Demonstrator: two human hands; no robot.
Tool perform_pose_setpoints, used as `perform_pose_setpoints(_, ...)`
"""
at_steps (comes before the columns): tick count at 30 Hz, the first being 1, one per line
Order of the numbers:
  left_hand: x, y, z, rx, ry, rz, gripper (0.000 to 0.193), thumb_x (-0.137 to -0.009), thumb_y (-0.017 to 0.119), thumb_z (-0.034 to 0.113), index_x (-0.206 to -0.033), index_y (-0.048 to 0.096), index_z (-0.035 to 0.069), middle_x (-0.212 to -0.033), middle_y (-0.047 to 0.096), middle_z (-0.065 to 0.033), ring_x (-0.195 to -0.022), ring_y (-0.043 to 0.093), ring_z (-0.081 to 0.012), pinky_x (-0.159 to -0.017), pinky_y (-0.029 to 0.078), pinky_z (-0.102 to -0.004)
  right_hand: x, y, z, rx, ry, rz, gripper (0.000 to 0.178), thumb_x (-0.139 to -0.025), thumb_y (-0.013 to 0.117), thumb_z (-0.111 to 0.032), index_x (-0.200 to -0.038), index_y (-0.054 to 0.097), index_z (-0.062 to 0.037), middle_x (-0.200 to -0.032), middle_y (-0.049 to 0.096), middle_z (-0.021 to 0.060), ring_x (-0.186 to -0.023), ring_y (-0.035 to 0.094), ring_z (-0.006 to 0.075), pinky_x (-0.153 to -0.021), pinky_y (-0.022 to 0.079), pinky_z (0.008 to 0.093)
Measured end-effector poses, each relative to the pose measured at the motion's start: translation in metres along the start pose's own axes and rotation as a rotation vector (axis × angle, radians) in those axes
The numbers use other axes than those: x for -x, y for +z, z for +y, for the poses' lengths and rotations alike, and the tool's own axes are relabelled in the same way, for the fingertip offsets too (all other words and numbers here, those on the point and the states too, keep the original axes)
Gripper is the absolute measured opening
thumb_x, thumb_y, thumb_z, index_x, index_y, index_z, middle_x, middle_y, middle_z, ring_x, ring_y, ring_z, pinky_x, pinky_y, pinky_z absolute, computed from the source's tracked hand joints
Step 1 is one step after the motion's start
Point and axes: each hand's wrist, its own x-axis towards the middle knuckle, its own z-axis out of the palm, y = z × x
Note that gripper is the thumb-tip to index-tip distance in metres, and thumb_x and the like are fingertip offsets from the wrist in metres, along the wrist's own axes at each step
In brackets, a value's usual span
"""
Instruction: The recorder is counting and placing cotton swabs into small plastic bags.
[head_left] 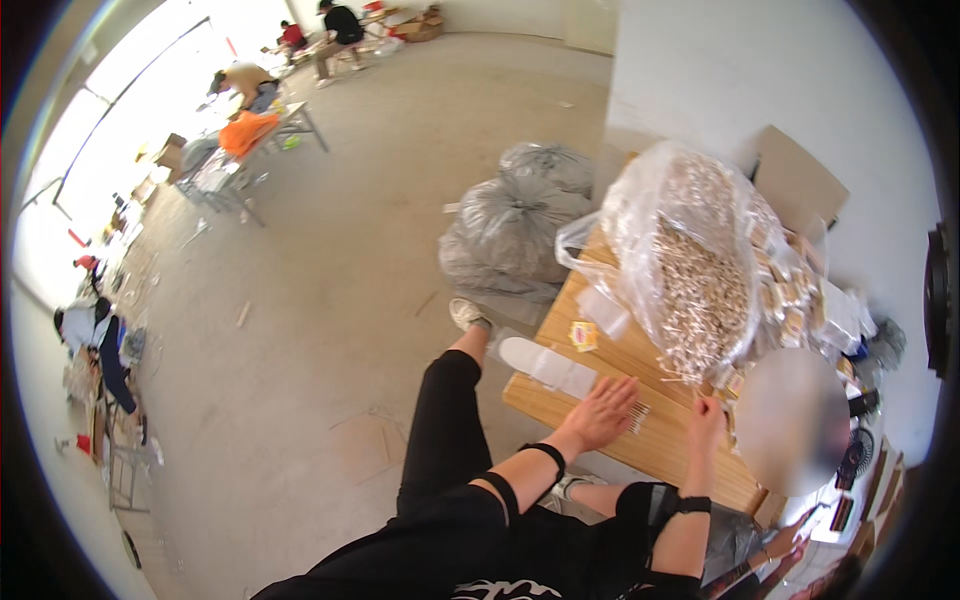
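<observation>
My left hand (605,410) lies flat, fingers stretched out, over the wooden table (566,318). At its fingertips is a short row of thin pale sticks (638,416), partly under the hand. To the right, my right hand (706,420) is closed with its fingertips pinched together. Whatever it pinches is too small to make out. Just beyond it, a large clear plastic bag (640,215) spills a heap of small pale sticks (697,290) onto the tabletop. Left of my left hand, a long white round-ended strip (545,366) reaches over the table's edge.
A small yellow-and-white packet (583,335) lies near the bag. Many small packs (790,290) and a cardboard piece (797,180) stand along the wall. Grey stuffed bags (520,225) sit on the floor behind the table. A co-worker (790,425) is close at right; others work far left.
</observation>
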Motion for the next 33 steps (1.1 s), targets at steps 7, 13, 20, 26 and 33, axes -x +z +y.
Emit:
perform_pose_setpoints(7, 0.001, -0.006, -0.004, 0.097, -0.014, 0.012, 0.055, -0.098, 0.047, 0.03, -0.145, 0.042, 0.001, -0.158, 0.031, -0.0142, -0.149, 0.023, -0.0257, -0.123, 0.015, -0.0446, 0.006, 0.017, 0.01, -0.087, 0.042, 0.106, 0.009, -0.086, 0.069, -0.009, -0.084, 0.061, -0.0035, -0.079, 0.064, 0.0127, -0.068, 0.06, 0.0282, -0.063, 0.047, 0.0402)
perform_pose_setpoints(13, 0.003, 0.0, 0.002, 0.124, 0.011, 0.048, 0.054, -0.098, 0.048, 0.029, -0.144, 0.043, 0.001, -0.158, 0.031, -0.0146, -0.149, 0.023, -0.0264, -0.123, 0.017, -0.0455, -0.004, 0.019, 0.041, -0.092, -0.063, 0.168, 0.013, -0.089, 0.064, -0.004, -0.102, 0.068, -0.0033, -0.089, 0.07, 0.0118, -0.084, 0.067, 0.025, -0.077, 0.053, 0.0355)
perform_pose_setpoints(20, -0.001, 0.018, 0.012, 0.137, 0.04, 0.065, 0.056, -0.096, 0.051, 0.032, -0.142, 0.045, 0.001, -0.156, 0.034, -0.015, -0.146, 0.029, -0.0274, -0.12, 0.022, -0.046, 0.007, 0.0, 0.057, -0.124, -0.041, 0.139, 0.016, -0.091, 0.063, -0.005, -0.103, 0.073, -0.0032, -0.096, 0.071, 0.0126, -0.087, 0.066, 0.0269, -0.078, 0.053, 0.0372)
perform_pose_setpoints(26, 0.006, 0.022, -0.027, -0.141, 0.07, 0.116, 0.054, -0.094, 0.054, 0.032, -0.141, 0.05, 0.006, -0.155, 0.037, -0.0151, -0.145, 0.031, -0.03, -0.118, 0.024, -0.0486, 0.005, 0.006, -0.036, -0.225, 0.029, 0.139, 0.011, -0.086, 0.068, -0.011, -0.089, 0.071, -0.0007, -0.075, 0.065, 0.0118, -0.07, 0.06, 0.0225, -0.067, 0.048, 0.0357)
perform_pose_setpoints(33, -0.002, 0.001, -0.009, 0.038, 0.004, 0.092, 0.062, -0.095, 0.054, 0.031, -0.148, 0.037, 0.003, -0.157, 0.032, -0.015, -0.146, 0.03, -0.0284, -0.12, 0.021, -0.0457, 0.023, 0.014, -0.064, -0.213, -0.086, 0.127, 0.006, -0.084, 0.073, -0.013, -0.089, 0.073, -0.0085, -0.082, 0.059, 0.0087, -0.077, 0.059, 0.0282, -0.07, 0.048, 0.039)
